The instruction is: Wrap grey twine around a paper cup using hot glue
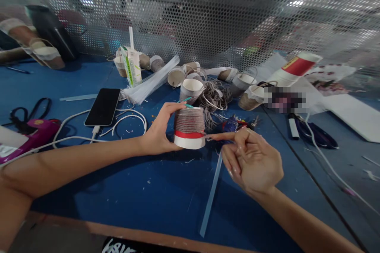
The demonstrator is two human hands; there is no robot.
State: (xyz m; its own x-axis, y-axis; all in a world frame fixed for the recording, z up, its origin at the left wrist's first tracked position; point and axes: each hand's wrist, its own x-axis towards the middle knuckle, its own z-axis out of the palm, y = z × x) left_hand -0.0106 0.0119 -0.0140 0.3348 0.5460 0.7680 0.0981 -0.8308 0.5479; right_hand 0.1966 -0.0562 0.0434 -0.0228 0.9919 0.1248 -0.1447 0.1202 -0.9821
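A paper cup [189, 143] is upside down near the middle of the table, its upper part wrapped in rows of grey cord [189, 120]. Below the cord a red band shows, then the bare white rim. My left hand [162, 128] grips the cup from the left, thumb below and fingers near its top. To the right, my right hand [252, 158] has its index finger stretched to the cup's side and its other fingers curled. A short grey strand shows at that fingertip; its run into the hand is hidden.
Behind the cup lie a tangle of grey cord [216, 97], several cord-wrapped cups and a bundle of clear strips [151, 81]. A phone [103, 106] with a white cable and a purple glue gun [38, 132] are left. Scissors [311, 134] lie right; a translucent strip [211, 197] lies in front.
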